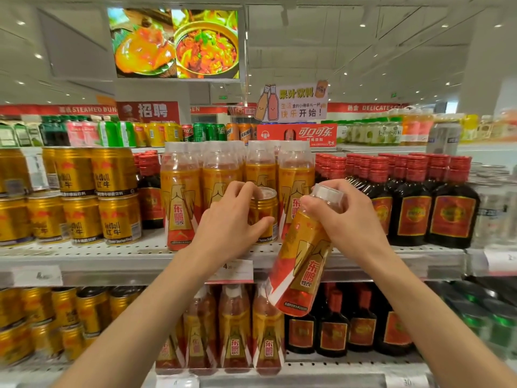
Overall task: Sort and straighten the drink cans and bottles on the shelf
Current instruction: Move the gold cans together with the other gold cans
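A: While the left hand [232, 219] grips the gold can [264, 217] from its left side, with the fingers curled over the top rim and the thumb across the front, where does this can stand?

B: It stands upright on the shelf [112, 256], at the front edge, among the orange bottles [181, 197] that rise just behind the hand and to both sides of it. It seems to be in the wrong group, because the other gold cans [84, 214] are well to the left of the hand.

A: And the right hand [347, 217]?

B: Its fingers are wrapped around the neck and the clear cap of a tilted orange bottle [300, 264]. The bottle hangs down and to the left from the hand, in front of the shelf edge, and touches no shelf.

A: How will these two things handle, in your judgement?

B: The can is probably full, so quite heavy for its size, stiff and smooth. The metal may slip, so a grip around the middle of the body looks safer than a grip on the rim alone.

A: And the bottle?

B: It looks full also, so the weight pulls below the hand. The plastic wall is likely a little soft, and the label film is glossy. Holding only by the neck lets it swing; a hold lower on the body, below the hand's present place, should be steadier when it is set down. Whether the cap is tight, the picture does not show.
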